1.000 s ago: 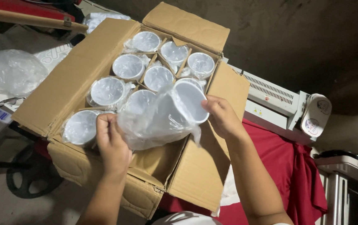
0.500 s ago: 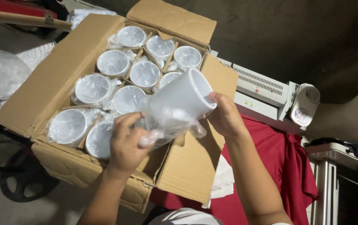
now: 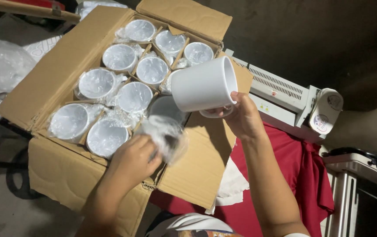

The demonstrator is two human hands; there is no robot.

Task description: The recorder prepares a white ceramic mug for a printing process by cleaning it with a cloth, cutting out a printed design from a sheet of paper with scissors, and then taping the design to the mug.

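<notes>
Holding the white mug (image 3: 203, 86) by its handle, our right hand (image 3: 241, 117) closes around it at two o'clock of the cardboard box (image 3: 61, 74); our left hand (image 3: 133, 160) clenches a crumpled plastic wrap (image 3: 165, 136) at six. We should keep the mug over the box. Wrapped mugs (image 3: 105, 83) fill dividers; a red cloth (image 3: 298, 175) lies at four, concrete floor beyond

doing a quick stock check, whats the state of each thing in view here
white mug: unwrapped, tipped on its side, held by the right hand
plastic wrap: off the mug, bunched in the left hand
cardboard box: open, flaps folded out
wrapped mugs: upright in divider cells, in plastic wrap
laminator: sitting idle beside the box
red cloth: draped under the laminator
</notes>
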